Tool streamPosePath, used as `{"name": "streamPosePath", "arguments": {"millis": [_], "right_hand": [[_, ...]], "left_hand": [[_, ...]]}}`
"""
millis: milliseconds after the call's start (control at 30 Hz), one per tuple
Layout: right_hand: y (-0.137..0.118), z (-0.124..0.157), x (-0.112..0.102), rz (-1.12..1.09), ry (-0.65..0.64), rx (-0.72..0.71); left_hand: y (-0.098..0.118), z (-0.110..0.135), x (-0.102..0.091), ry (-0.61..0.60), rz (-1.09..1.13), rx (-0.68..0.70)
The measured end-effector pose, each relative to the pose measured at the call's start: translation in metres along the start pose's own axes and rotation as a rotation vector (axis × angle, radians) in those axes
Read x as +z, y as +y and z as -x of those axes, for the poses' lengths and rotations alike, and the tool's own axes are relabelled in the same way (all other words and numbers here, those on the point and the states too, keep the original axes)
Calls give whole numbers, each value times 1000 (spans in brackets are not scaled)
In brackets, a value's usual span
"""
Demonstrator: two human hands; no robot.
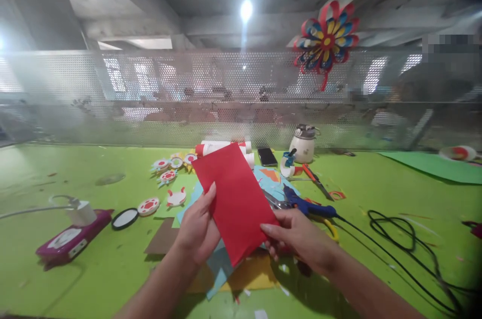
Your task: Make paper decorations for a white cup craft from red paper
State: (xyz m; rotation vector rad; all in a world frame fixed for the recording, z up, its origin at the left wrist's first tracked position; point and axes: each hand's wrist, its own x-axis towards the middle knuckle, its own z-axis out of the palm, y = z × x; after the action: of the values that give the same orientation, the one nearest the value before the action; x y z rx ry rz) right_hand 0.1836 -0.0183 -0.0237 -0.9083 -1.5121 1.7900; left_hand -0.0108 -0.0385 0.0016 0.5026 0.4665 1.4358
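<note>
A red sheet of paper (234,197) is held up above the green table (75,279), tilted. My left hand (196,231) grips its left edge, thumb on the front and fingers behind. My right hand (297,238) pinches its lower right edge. Under the hands lie yellow (256,274), light blue (218,264) and brown (161,240) paper pieces.
A blue glue gun (307,206) with a black cord (395,238) lies right of the sheet, near scissors (276,202) and a craft knife (316,181). Round paper cutouts (167,176), paper rolls (222,147), a phone (267,156), a white jar (304,143), a purple power strip (71,238). A perforated metal screen (150,98) bears a paper flower (326,40).
</note>
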Motion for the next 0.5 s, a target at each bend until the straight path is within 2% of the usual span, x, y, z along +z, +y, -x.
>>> {"name": "streamPosePath", "arguments": {"millis": [133,300,500], "right_hand": [[1,-1,1,-18,18,-7],[-1,2,2,-34,14,-31],[-2,5,1,-52,85,-44]], "left_hand": [[0,-1,0,-41,-2,-20],[0,-4,-1,12,15,25],[0,-7,-1,75,58,160]]}}
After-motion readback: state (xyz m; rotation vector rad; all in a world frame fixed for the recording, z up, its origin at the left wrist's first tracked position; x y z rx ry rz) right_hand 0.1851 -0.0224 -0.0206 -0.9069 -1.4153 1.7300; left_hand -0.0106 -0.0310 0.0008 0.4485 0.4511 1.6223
